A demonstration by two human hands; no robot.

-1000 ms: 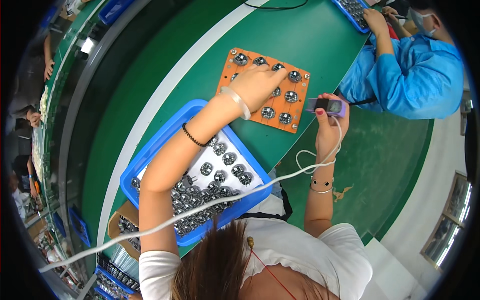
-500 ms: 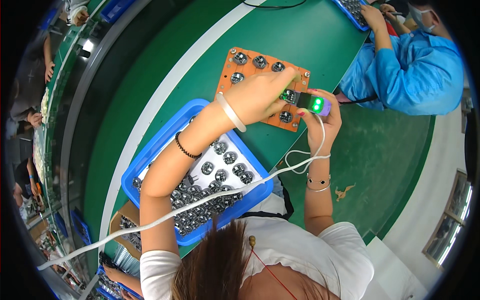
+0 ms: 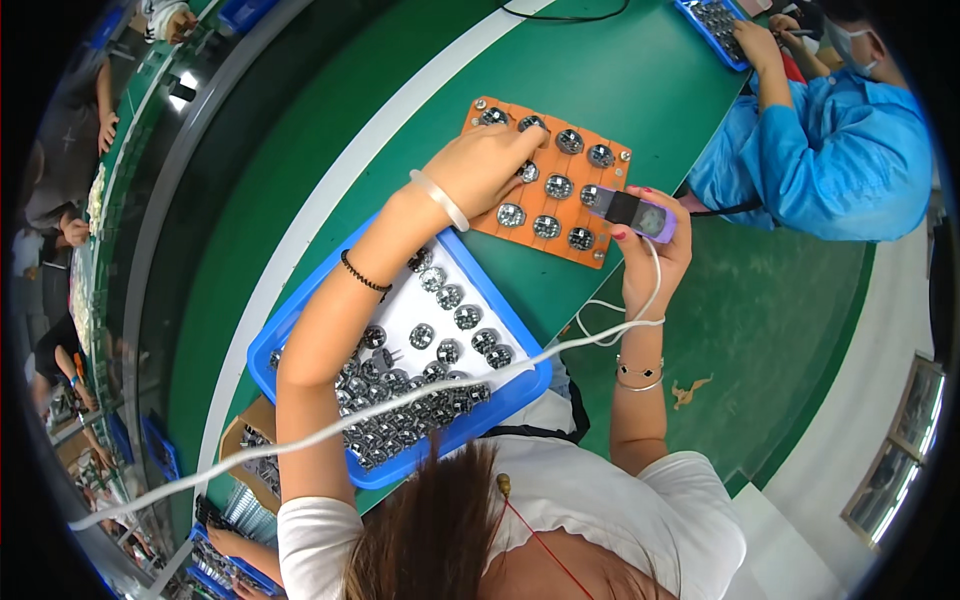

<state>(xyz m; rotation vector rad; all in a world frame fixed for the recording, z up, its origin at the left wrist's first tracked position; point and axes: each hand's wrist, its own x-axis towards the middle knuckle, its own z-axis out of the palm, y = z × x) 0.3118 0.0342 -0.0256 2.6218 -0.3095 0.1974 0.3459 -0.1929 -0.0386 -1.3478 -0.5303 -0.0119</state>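
Observation:
Over the left half of an orange board (image 3: 487, 226), my left hand (image 3: 480, 168) has its thumb and index finger bent around a round silver-and-black part (image 3: 528, 172); the hand partly hides it. Rows of similar round parts (image 3: 559, 187) sit in the board. In my right hand (image 3: 660, 262) is a purple handheld device (image 3: 655, 220) with a black band and a white cable (image 3: 460, 392). Its tip is against a round part (image 3: 591, 195) at the board's right edge. Its window shows no green light.
Below my left forearm, a blue tray (image 3: 520, 408) holds many loose round parts on white paper. A cardboard box (image 3: 245, 437) stands beside it. At upper right, a person in blue (image 3: 815, 165) works at another blue tray (image 3: 690, 18). A belt line runs along the left.
My left hand has moved left across the board, from the part by the device to another one. The device's green light has gone out. My right hand stays by the board's right edge.

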